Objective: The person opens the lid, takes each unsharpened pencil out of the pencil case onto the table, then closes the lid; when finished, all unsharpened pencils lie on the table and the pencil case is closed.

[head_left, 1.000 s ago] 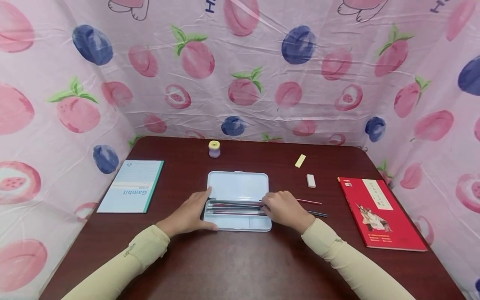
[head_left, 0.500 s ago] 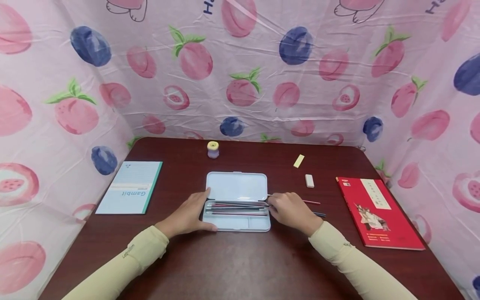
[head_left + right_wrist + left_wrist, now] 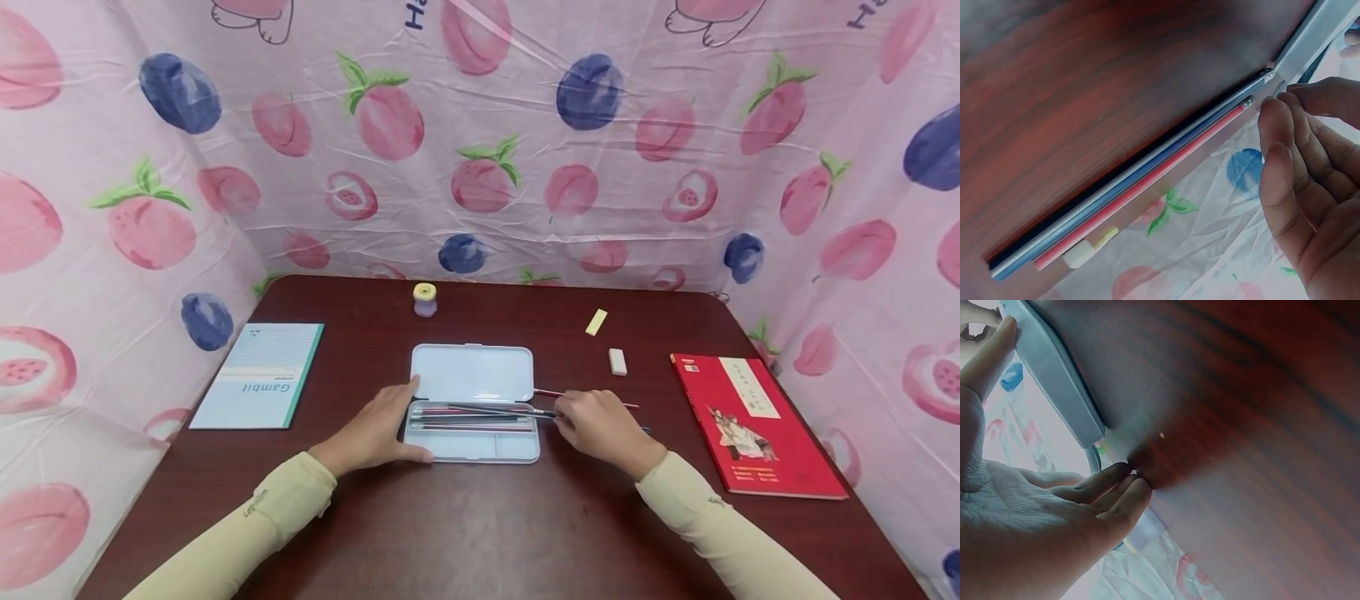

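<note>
Fruit-printed cloth backs the surface; my right grip pinches a dark pencil jutting from the open pencil case, whose left end my spread left grip touches.

The head view looks forward and down from high on the near side of the pale-blue rectangular hinged case, spanning most of the dark reddish-brown counter. The wrist views, tilted, look low and close from its left and right; both share its edge and the pink fruit-printed cloth behind.
</note>
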`<state>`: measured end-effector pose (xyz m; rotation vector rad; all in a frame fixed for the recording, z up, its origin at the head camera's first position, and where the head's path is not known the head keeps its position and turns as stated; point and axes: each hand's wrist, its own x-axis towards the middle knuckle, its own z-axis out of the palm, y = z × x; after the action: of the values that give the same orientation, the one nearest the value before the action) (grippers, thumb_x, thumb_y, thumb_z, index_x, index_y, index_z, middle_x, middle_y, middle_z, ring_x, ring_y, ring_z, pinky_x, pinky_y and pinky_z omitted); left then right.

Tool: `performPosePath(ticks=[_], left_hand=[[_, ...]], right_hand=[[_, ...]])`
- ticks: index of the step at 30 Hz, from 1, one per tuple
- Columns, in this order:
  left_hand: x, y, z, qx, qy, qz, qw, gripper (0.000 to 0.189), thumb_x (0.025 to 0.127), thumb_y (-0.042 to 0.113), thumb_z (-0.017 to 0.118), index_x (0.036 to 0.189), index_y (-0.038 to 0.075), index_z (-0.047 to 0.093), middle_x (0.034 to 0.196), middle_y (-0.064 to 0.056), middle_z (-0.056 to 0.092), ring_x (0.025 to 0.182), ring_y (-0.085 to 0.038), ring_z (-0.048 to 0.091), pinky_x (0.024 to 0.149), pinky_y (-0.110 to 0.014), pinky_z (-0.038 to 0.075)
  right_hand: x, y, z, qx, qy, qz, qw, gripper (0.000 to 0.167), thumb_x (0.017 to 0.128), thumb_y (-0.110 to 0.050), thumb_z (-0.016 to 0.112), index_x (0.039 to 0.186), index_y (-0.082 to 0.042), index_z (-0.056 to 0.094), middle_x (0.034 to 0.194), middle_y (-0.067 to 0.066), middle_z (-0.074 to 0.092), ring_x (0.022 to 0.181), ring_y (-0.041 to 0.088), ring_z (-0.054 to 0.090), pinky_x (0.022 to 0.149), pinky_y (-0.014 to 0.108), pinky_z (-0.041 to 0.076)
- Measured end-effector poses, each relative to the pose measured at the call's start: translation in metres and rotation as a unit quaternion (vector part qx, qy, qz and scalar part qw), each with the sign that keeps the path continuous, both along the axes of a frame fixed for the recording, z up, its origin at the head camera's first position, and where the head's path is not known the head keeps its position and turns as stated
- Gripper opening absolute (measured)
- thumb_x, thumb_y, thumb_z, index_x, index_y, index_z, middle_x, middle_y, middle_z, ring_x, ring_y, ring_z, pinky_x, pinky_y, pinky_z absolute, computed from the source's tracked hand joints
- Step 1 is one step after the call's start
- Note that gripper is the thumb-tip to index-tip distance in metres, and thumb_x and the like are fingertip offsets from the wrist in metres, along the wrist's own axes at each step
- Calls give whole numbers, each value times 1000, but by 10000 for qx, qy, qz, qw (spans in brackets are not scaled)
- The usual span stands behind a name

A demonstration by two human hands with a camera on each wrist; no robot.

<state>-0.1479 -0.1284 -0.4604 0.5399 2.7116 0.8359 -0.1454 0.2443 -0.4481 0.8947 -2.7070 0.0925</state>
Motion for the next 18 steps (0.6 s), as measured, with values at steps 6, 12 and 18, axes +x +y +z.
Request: performPosePath(ticks=[6,12,18], left_hand=[[1,-1,0,-9,47,-16,10000,129,78,50,94,171,5,18,171,-18,36,155,-37,36,126,-57,38],[1,-1,0,-25,46,-17,10000,129,78,50,94,171,6,17,171,-18,36,155,-37,36,126,-56,39],[0,-1,0,-27,82,-38,10000,129,78,51,94,171,4,17,171,-19,36,157,-38,35,127,-57,37]], right_hand=[[5,9,3,-32,-46,-127,9999,14,81,-12,90,86,-13,77,75,-3,72,61,10,63,59,30,58],[8,20,2,-61,-34,-229,9997,16,80,-13,91,88,-13,78,78,-2,74,64,11,65,64,31,62],[9,33,0,-127,67,-207,9997,15,80,-11,91,88,-13,78,79,-2,74,65,12,67,64,34,62]])
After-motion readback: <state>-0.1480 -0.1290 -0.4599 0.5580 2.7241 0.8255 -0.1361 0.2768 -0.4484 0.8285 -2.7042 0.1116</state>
